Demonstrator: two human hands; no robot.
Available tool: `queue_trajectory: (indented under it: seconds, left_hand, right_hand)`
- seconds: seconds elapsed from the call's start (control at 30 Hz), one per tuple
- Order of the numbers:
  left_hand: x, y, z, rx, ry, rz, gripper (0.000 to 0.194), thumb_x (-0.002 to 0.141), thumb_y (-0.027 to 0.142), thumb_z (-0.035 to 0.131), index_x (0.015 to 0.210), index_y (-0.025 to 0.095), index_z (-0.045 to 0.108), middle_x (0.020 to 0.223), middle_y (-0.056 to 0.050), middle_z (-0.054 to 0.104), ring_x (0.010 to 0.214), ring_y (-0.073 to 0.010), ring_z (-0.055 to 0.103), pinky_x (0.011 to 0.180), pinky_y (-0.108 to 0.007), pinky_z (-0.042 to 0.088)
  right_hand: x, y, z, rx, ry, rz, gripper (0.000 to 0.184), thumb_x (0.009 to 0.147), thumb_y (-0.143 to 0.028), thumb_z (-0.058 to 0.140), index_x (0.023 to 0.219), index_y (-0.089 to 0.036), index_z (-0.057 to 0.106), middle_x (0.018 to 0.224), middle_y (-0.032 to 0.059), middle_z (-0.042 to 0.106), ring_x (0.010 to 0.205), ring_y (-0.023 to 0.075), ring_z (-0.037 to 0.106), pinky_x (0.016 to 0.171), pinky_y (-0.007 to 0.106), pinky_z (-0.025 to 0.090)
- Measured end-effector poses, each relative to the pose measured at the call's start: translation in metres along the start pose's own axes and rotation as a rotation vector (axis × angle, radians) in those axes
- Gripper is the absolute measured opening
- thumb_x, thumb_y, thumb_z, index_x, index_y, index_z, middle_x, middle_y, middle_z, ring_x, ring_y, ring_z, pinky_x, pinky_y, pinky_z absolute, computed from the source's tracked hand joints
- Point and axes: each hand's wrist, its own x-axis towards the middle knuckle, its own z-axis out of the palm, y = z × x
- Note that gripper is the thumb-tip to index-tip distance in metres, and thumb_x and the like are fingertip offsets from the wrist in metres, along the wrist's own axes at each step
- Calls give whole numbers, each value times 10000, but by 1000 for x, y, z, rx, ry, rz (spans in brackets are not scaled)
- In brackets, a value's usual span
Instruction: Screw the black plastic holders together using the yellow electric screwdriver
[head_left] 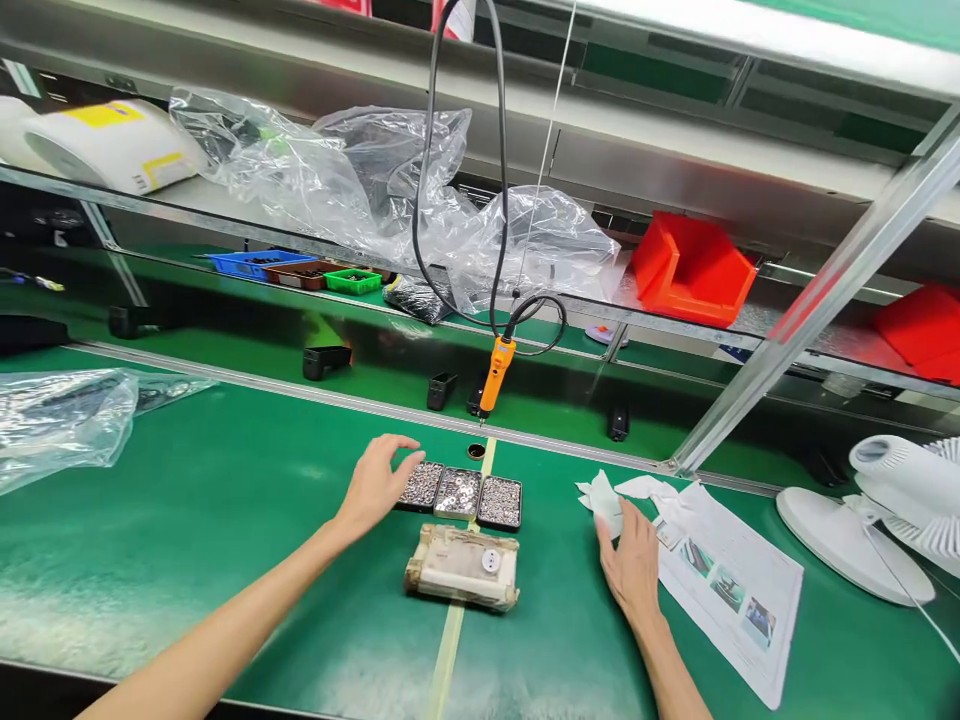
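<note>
My left hand point(377, 483) is at the leftmost of three small trays, thumb and index finger apart. That left tray point(422, 484) holds many tiny metal parts, and its left end is hidden behind my fingers. Beside it, the middle tray point(457, 492) has larger shiny washer-like pieces, and the right tray point(500, 502) has more tiny parts. In front of the trays lies a worn cream-coloured block point(459, 567) with a round white disc point(491, 561) on top. On the right, my right hand point(632, 560) grips a crumpled piece of white paper point(602, 497) between thumb and fingers.
An orange electric screwdriver point(497, 376) hangs on a cable behind the trays, above a small round dark cap point(475, 452). A printed sheet point(739, 595) and a white fan point(855, 545) are at right. Plastic bags point(360, 190) and a red bin point(694, 270) occupy the shelf.
</note>
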Motion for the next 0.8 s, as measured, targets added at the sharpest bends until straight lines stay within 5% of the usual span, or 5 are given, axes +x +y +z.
queue_trajectory:
  seconds: [0.17,0.33,0.47,0.7,0.8]
  left_hand:
    - [23,-50,-24,-238,-36,-251,582,856,729,623,646,192,699,1016,-170,756,1210,-422,576,1134,-577,350]
    - [33,-63,-32,-666,-278,-354,918,950,831,179,1279,157,708,1406,-183,647,1354,-371,562,1099,-544,456]
    - [40,-69,-33,-853,-379,-372,1055,923,849,50,1422,104,607,1520,-217,531,1446,-384,470,1163,-564,406]
    - [55,-91,-24,-706,-293,-370,842,966,780,338,1430,116,570,1472,-233,576,1328,-375,599,1099,-548,479]
    - [72,-105,-21,-430,-164,-350,580,906,617,651,1187,111,693,1045,-193,780,909,-333,776,865,-471,591]
  right_hand:
    - [-2,2,2,-98,-10,-70,472,1036,-514,425,1252,-146,628,1217,193,683,1149,346,578,1000,499,452]
    - [5,2,3,-141,7,-98,476,1046,-507,391,1210,-138,642,1152,195,702,1087,353,597,948,498,465]
    - [5,4,2,-150,-10,-129,510,1051,-538,361,1198,-144,649,1133,187,710,1060,352,617,914,487,478]
    - [3,15,2,-129,-48,-146,531,1040,-582,353,1217,-172,639,1187,171,709,1102,354,648,967,509,479]
    - [0,27,5,-96,-42,-141,518,1002,-617,420,1236,-212,645,1211,148,712,1095,359,669,968,526,487]
